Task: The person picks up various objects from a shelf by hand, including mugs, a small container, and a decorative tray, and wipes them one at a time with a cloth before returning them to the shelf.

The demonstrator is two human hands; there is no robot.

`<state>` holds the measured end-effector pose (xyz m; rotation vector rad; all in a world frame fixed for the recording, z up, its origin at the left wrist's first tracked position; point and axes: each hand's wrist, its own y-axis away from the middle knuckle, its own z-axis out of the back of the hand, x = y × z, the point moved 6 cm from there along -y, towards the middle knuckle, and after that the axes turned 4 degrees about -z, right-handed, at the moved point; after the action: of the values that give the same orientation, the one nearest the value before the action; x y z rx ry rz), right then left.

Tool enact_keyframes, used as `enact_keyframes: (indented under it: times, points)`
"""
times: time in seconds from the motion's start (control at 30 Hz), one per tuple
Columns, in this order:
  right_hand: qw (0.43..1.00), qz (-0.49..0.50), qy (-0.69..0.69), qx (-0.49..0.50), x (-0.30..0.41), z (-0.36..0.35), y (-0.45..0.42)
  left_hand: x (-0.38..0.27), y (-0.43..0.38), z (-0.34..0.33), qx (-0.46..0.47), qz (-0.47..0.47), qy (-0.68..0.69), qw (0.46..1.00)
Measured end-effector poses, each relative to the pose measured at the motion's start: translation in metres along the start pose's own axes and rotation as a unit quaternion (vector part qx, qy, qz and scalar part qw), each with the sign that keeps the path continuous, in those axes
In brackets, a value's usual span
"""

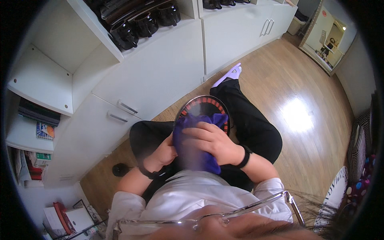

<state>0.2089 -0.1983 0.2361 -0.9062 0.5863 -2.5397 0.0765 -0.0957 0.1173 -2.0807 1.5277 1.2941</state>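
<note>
A round black plate or tray [204, 108] with a red-orange patterned rim is tilted above my lap. A purple cloth [210, 163] covers its lower part. My right hand [207, 139] lies spread on the cloth, pressing it against the round piece; its fingers are slightly blurred. My left hand [166, 151] grips the left edge of the round piece, with its fingertips hidden behind the cloth and the rim. Each wrist wears a black band.
White cabinets [156, 69] run along the left, with black mugs [147, 24] on a shelf above. My legs in black trousers [255, 129] are bent around the round piece on the wooden floor [270, 78]. A small black round object [120, 169] lies beside my left arm. A framed mirror [328, 36] leans far right.
</note>
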Motion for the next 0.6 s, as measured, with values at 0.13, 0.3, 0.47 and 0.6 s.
enact_keyframes:
  times: [0.13,0.3,0.47,0.6]
  points:
    - [0.998,-0.033,0.056,-0.017,-0.006,-0.004,-0.015,-0.004,0.011,0.002,-0.004,0.062,0.006,0.998]
    - [0.979,-0.146,0.091,-0.106,-0.059,0.017,-0.002,-0.010,0.013,0.008,0.012,0.030,-0.056,0.998]
    - [0.966,-0.211,0.115,-0.093,-0.071,0.020,0.024,-0.007,0.011,0.015,-0.005,0.020,-0.019,1.000]
    - [0.967,-0.201,0.121,-0.102,-0.068,0.006,0.047,-0.003,0.008,0.027,0.025,-0.001,0.009,1.000]
